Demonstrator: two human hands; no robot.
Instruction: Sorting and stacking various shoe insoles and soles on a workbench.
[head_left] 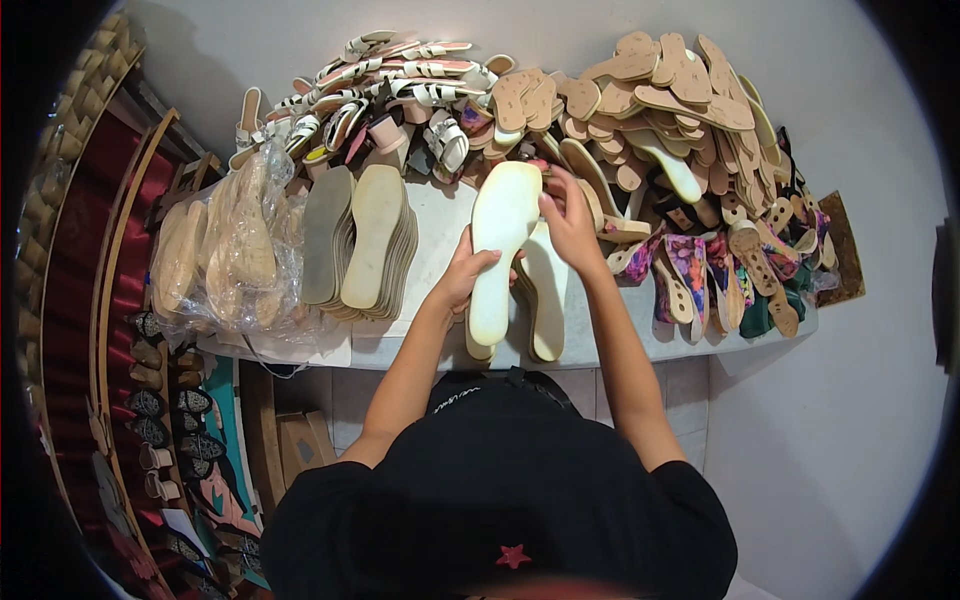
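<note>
A cream shoe insole (503, 215) is held up over the front of the table, its wide end pointing away from me. My left hand (463, 272) grips its narrow middle from the left, thumb on top. At the upper right edge, my right hand (570, 222) pinches the insole near its wide part; some of the fingers are hidden behind it. Just below and to the right lies a stack of cream insoles (548, 305), partly covered by the held one. Another insole end (480, 352) pokes out under its heel.
Left of my hands stand stacks of grey insoles (327, 235) and cream insoles (375, 235), beside wooden soles in clear plastic (240, 235). White strappy sandals (430, 92) and tan soles (690, 95) pile up behind. Floral wedge heels (690, 275) sit right. Shoe racks (150, 400) line the left.
</note>
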